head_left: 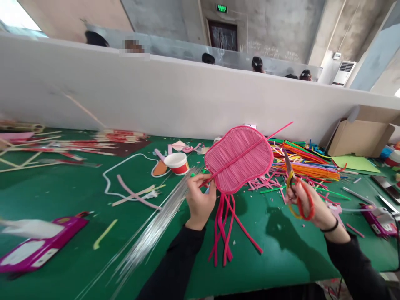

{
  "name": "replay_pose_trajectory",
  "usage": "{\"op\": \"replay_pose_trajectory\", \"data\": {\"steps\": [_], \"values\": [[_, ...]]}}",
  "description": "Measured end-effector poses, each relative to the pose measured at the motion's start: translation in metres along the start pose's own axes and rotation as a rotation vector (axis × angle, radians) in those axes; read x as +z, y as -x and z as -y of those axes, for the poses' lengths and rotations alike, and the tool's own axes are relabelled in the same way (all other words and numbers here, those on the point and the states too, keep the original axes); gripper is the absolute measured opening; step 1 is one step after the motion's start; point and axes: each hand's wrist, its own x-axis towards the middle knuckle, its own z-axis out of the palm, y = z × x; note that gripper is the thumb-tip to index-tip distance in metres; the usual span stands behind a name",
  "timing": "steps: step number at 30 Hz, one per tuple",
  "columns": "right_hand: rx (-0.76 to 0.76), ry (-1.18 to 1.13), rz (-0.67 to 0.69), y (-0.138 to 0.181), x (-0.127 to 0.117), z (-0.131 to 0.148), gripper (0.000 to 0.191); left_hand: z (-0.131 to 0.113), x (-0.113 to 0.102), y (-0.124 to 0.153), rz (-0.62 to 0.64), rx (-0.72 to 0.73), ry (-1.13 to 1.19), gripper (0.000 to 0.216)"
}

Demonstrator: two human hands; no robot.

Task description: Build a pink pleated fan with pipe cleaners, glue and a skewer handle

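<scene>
My left hand (200, 200) is closed on the lower edge of a pink woven leaf-shaped piece (239, 158) and holds it up over the green table (78, 187). Long pink strands (226, 229) hang from its base down to the table. A thin pink stem sticks out at its upper right. My right hand (308, 200) grips red-handled scissors (293, 183) just right of the piece, blades pointing up and not touching it.
A bundle of thin silver wires (156, 225) lies left of my left hand. A red-and-white paper cup (177, 162), orange and green straws (306, 164), pink cuttings, magenta glue guns (34, 246) (375, 216) and a cardboard box (359, 135) surround the work. People sit behind the white partition (156, 91).
</scene>
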Motion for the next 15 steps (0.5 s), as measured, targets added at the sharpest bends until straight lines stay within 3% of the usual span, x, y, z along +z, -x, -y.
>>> {"op": "replay_pose_trajectory", "data": {"steps": [5,7,9,12,15], "values": [[-0.134,0.127,0.232,0.023,0.0,-0.043,0.065,0.005,-0.005,-0.004,0.051,-0.079,0.056,0.026],[-0.152,0.177,0.257,0.023,-0.002,-0.054,0.072,0.004,-0.007,-0.008,0.105,-0.158,0.114,0.026],[-0.186,0.204,0.14,0.018,-0.002,-0.059,0.067,0.0,-0.011,-0.014,0.221,-0.276,0.194,0.03],[-0.286,0.293,-0.14,0.007,0.0,-0.056,0.048,-0.009,-0.017,-0.02,0.464,-0.474,0.336,0.038],[-0.391,0.492,-0.273,0.002,-0.003,-0.048,0.044,-0.016,-0.021,-0.022,0.613,-0.62,0.422,0.042]]}}
